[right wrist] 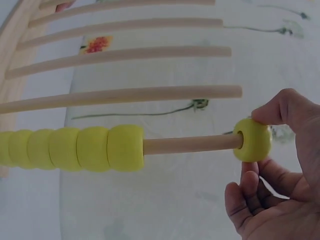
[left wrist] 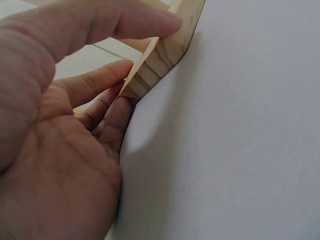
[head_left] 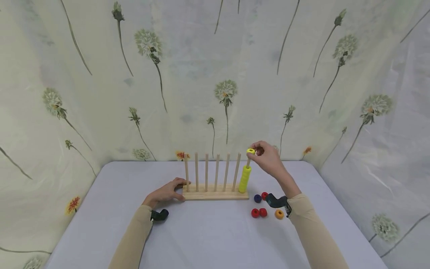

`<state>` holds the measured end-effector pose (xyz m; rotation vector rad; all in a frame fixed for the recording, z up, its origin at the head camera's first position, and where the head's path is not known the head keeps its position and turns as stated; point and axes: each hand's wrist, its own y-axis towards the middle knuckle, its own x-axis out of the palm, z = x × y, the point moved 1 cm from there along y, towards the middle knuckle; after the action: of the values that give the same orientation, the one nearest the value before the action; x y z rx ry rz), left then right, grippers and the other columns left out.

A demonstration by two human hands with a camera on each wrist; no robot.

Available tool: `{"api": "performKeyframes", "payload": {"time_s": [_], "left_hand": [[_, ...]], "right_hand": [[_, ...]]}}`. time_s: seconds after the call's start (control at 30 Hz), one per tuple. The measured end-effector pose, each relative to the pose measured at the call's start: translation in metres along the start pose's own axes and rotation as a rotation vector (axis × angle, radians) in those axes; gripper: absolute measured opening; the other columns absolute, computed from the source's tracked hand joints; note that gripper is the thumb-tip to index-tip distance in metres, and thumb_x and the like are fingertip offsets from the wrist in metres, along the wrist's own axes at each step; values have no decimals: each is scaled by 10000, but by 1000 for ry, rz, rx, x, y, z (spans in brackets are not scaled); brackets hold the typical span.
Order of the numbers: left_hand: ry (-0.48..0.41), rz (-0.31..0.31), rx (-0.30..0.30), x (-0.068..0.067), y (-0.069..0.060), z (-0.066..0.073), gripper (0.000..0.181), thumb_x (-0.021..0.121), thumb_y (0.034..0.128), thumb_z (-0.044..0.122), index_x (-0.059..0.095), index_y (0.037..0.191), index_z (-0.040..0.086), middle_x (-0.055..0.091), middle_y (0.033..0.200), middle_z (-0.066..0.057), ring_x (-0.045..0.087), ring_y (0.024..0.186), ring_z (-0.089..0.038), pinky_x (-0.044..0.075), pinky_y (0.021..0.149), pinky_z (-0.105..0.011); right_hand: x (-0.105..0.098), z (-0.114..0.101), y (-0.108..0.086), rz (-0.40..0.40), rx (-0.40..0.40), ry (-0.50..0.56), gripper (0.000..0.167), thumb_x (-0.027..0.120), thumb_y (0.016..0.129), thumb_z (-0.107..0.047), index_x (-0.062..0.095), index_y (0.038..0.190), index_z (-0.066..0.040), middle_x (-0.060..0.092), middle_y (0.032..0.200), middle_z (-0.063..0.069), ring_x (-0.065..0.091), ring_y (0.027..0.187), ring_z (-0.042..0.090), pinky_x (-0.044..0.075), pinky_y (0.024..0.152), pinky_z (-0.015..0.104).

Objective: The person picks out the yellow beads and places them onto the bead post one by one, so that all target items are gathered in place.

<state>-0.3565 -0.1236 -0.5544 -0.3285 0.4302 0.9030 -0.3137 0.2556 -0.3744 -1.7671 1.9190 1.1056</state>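
A wooden peg rack (head_left: 215, 195) stands on the table with several upright pegs in a row. My left hand (head_left: 168, 192) grips the left end of its base, thumb at the front edge and fingers behind; in the left wrist view the thumb (left wrist: 145, 22) and fingers lie on opposite sides of the wood. A stack of yellow beads (head_left: 245, 179) fills the lower part of the rightmost peg. At that peg's top, my right hand (head_left: 268, 158) pinches another yellow bead (right wrist: 254, 140) between thumb and fingers. The peg's tip sits at or just inside the bead's hole.
Right of the rack lie loose beads: a dark blue bead (head_left: 257, 198), several red ones, such as a red bead (head_left: 255, 213), and an orange bead (head_left: 279, 214). One red bead is close to the right wrist's camera mount (head_left: 276, 201). A flowered cloth (head_left: 188, 93) hangs behind the table.
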Motion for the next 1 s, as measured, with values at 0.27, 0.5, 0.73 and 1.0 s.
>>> {"api": "performKeyframes", "payload": {"time_s": [0.27, 0.5, 0.73, 1.0], "left_hand": [[-8, 11, -12, -1, 2, -1, 695, 804, 739, 135, 504, 1363, 77, 385, 1429, -126, 358, 1367, -334, 259, 1139, -519], [-13, 0, -14, 0, 1, -3, 702, 800, 752, 138, 492, 1381, 94, 371, 1434, -123, 353, 1370, -329, 263, 1136, -512], [-14, -2, -2, -1, -1, 0, 695, 795, 757, 131, 493, 1382, 90, 367, 1437, -127, 353, 1371, -335, 264, 1133, -514], [-10, 4, -4, -2, -1, -1, 696, 797, 757, 140, 493, 1381, 84, 368, 1439, -130, 347, 1376, -335, 253, 1141, -516]], "right_hand": [[2, 0, 0, -12, 3, -17, 302, 684, 870, -231, 604, 1089, -38, 576, 926, 96, 495, 827, 208, 429, 681, 308], [4, 3, -3, -16, 10, -18, 297, 692, 863, -246, 604, 1069, -50, 566, 915, 90, 484, 815, 209, 418, 664, 298], [6, 5, -4, -25, 23, -15, 279, 675, 866, -268, 616, 1058, -74, 567, 951, 87, 470, 819, 211, 413, 677, 313], [5, 5, -6, -25, 28, -21, 288, 671, 867, -271, 610, 1063, -69, 562, 950, 85, 470, 828, 207, 408, 677, 303]]}}
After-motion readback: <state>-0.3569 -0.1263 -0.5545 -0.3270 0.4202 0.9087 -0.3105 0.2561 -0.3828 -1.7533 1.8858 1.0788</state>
